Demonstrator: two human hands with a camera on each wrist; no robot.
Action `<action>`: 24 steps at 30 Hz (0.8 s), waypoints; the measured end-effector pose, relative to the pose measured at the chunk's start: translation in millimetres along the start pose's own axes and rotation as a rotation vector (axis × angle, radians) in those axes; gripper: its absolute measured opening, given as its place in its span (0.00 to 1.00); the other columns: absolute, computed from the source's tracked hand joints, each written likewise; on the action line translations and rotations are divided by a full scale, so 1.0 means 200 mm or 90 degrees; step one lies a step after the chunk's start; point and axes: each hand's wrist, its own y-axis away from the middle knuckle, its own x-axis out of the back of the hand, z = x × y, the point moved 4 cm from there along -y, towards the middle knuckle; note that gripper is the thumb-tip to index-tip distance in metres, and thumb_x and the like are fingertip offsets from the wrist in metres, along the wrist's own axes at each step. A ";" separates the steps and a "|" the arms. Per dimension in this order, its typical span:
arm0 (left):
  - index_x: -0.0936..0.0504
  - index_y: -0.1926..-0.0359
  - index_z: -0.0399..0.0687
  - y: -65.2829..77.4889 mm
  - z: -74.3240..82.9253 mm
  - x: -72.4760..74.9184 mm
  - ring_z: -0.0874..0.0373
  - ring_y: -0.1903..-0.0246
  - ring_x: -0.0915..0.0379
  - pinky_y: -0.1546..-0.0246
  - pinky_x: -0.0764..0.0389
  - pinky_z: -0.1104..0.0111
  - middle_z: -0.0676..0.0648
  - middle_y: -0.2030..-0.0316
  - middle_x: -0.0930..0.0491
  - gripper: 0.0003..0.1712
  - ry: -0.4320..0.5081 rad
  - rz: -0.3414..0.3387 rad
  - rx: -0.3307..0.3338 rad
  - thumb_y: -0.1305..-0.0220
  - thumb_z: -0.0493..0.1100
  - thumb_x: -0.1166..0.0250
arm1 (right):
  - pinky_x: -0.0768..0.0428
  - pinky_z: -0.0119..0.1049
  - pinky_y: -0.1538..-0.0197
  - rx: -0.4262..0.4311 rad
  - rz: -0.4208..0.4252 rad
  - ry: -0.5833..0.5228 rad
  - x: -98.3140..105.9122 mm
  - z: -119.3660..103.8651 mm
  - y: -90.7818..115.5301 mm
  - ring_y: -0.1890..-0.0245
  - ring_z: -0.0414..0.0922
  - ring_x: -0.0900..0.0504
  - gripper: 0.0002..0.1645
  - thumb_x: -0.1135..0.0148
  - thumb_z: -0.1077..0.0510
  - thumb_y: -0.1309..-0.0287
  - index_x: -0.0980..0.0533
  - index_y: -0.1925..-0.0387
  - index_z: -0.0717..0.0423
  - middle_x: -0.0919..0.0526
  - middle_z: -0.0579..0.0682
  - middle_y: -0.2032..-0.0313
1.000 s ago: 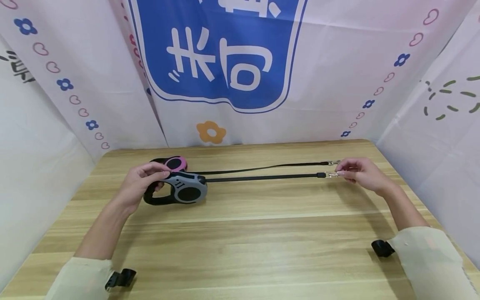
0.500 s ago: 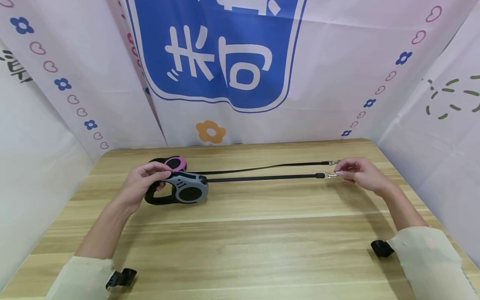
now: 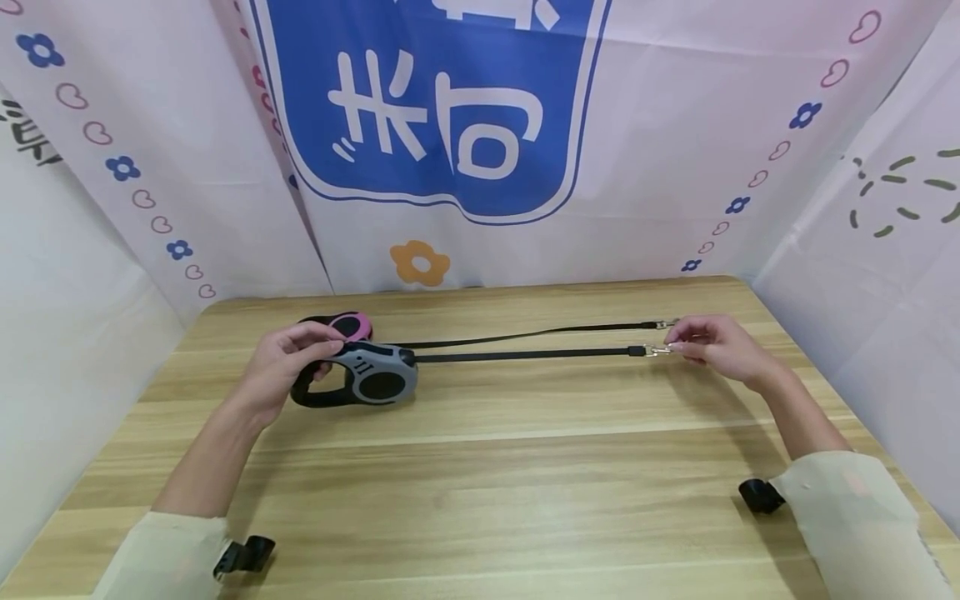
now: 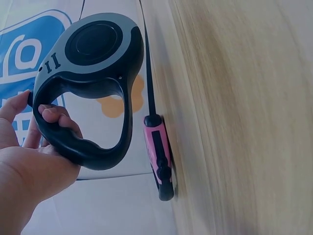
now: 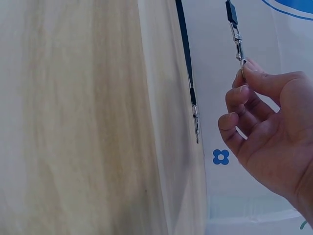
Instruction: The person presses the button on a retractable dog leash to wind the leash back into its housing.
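Note:
My left hand (image 3: 288, 358) grips the black handle of a grey retractable dog leash (image 3: 382, 383); in the left wrist view its fingers (image 4: 61, 117) wrap through the handle loop. A black strap (image 3: 525, 356) runs out taut from the grey casing to a silver snap hook (image 3: 657, 351). My right hand (image 3: 720, 346) pinches the end of that hook between thumb and fingertips, raised over the table. Behind lies a second, pink leash (image 3: 356, 326), its strap (image 3: 517, 335) stretched along the table to its own metal hook (image 5: 196, 125). Neither hand holds the pink one.
The wooden table (image 3: 480, 500) reaches back to a white printed curtain (image 3: 660, 167) with a blue sign on it. White cloth walls close in both sides. A black wrist camera (image 3: 243, 557) sits at the left sleeve, another camera (image 3: 761, 496) at the right.
The grey leash has shifted very slightly to the right and the hook end slightly to the left. Both hands keep their hold.

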 end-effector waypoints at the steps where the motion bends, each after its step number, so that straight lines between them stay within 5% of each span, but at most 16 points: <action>1: 0.11 0.64 0.53 0.00 0.00 0.00 0.61 0.76 0.28 0.72 0.25 0.73 0.54 0.69 0.17 0.10 -0.001 0.001 -0.001 0.28 0.34 0.34 | 0.24 0.34 0.71 0.000 -0.001 -0.002 0.00 0.00 0.00 0.73 0.38 0.24 0.06 0.39 0.69 0.31 0.20 0.57 0.70 0.19 0.48 0.64; 24: 0.11 0.64 0.54 0.00 0.00 -0.02 0.61 0.77 0.28 0.72 0.24 0.73 0.53 0.71 0.18 0.10 -0.013 -0.009 -0.008 0.29 0.33 0.33 | 0.23 0.34 0.71 0.009 -0.024 -0.010 -0.04 -0.04 -0.03 0.72 0.44 0.24 0.07 0.39 0.70 0.31 0.20 0.55 0.70 0.19 0.56 0.62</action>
